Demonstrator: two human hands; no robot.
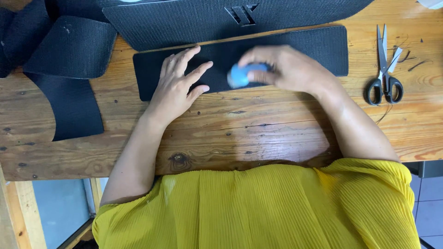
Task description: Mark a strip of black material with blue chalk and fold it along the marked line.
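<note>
A small blue object (240,75), blurred, sits in the clenched fingers of the right hand (281,68), pressed onto a long black fabric strip (318,48) lying flat on the wooden table (240,133); the left hand (177,85) rests just beside it, fingers spread and flat on the same strip, grasping nothing; beyond both hands lies a larger black textured piece (184,20); further black pieces (69,50) lie well out past the left hand; black-handled scissors (384,74) lie out past the right hand.
</note>
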